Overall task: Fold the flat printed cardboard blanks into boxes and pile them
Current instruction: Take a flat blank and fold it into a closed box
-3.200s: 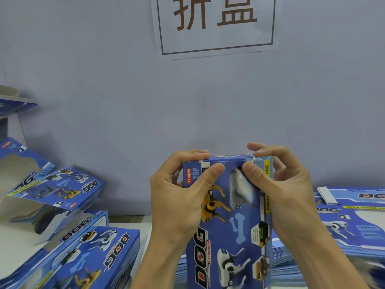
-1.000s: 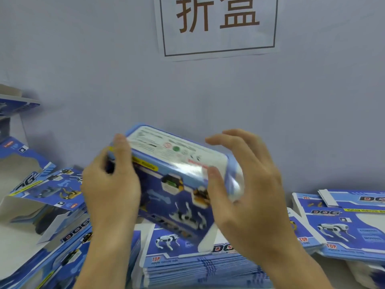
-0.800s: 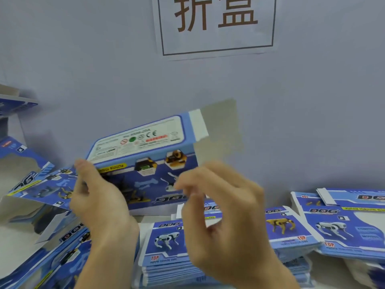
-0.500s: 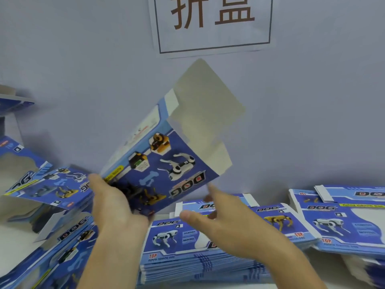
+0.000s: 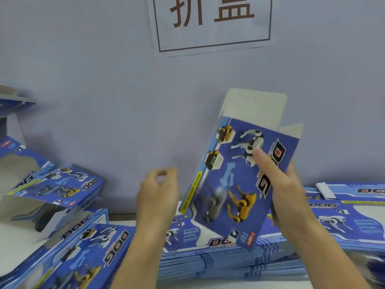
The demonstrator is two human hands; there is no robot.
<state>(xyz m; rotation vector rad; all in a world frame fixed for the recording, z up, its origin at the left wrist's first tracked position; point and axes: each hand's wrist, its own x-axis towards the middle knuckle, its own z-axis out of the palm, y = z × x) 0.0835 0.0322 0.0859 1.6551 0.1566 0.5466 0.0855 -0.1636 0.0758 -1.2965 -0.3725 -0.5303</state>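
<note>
The right hand [image 5: 289, 197] held a partly folded box [image 5: 239, 180] up in the air, in front of the pale wall [image 5: 104, 90] and above the stack of flat blanks [image 5: 208, 257] on the surface. Its grip was clamped on the box's right edge: the thumb [image 5: 263, 161] lay across the printed blue face, beside the white dog picture and the "DOG" lettering, and the fingers passed behind the panel out of sight. The box stood tilted, its top leaning to the right, with grey unprinted flaps [image 5: 256, 107] standing open at the upper end.

The left hand [image 5: 158, 195] hung just left of the box without touching it, its fingers loosely curled and its grip holding nothing.

A second stack of flat blanks [image 5: 354, 215] lay to the right, behind the right wrist. On the left side sat the folded boxes [image 5: 62, 236], piled unevenly, some with open ends facing the camera. A white sign [image 5: 212, 24] with brown characters hung on the wall above.
</note>
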